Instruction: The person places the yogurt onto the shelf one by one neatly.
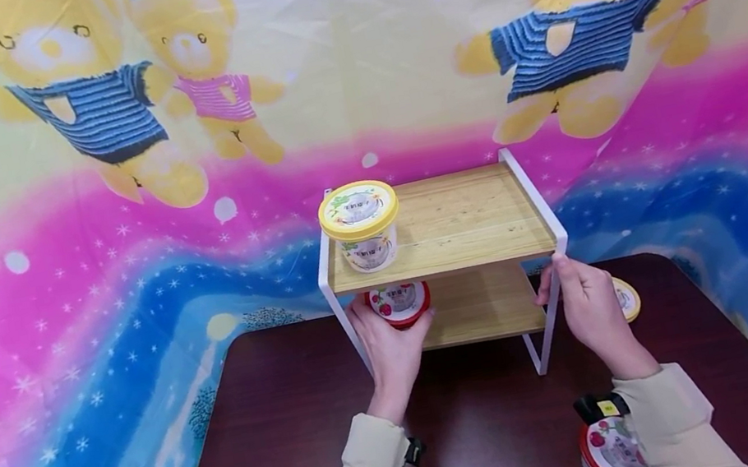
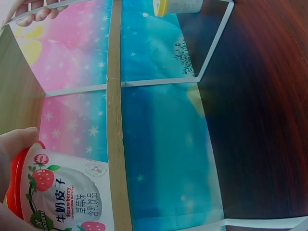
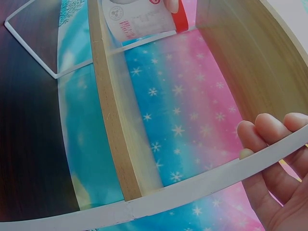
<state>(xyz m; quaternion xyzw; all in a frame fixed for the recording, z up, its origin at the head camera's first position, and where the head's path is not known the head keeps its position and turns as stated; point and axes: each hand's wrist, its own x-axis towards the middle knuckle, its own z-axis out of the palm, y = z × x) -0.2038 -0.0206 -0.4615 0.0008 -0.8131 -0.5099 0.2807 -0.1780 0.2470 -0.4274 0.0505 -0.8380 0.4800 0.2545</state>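
Note:
A red-lidded strawberry milk tub point(image 1: 397, 302) stands at the left of the lower board of a two-tier wooden shelf point(image 1: 462, 222). My left hand point(image 1: 392, 347) grips this tub around its lid, thumb and fingers on either side; the left wrist view shows the tub's printed side point(image 2: 67, 192) close to the lower board. My right hand point(image 1: 592, 303) holds the shelf's white metal side frame point(image 3: 202, 180), fingers curled round it near the upper board. On the top board, at the left, sits a yellow-lidded tub point(image 1: 361, 227).
Another red-lidded tub point(image 1: 616, 454) is on the dark table point(image 1: 292, 448) beside the right forearm. A yellow-lidded tub point(image 1: 628, 299) shows partly behind the right hand. A printed cloth point(image 1: 344, 63) with bears hangs behind the table.

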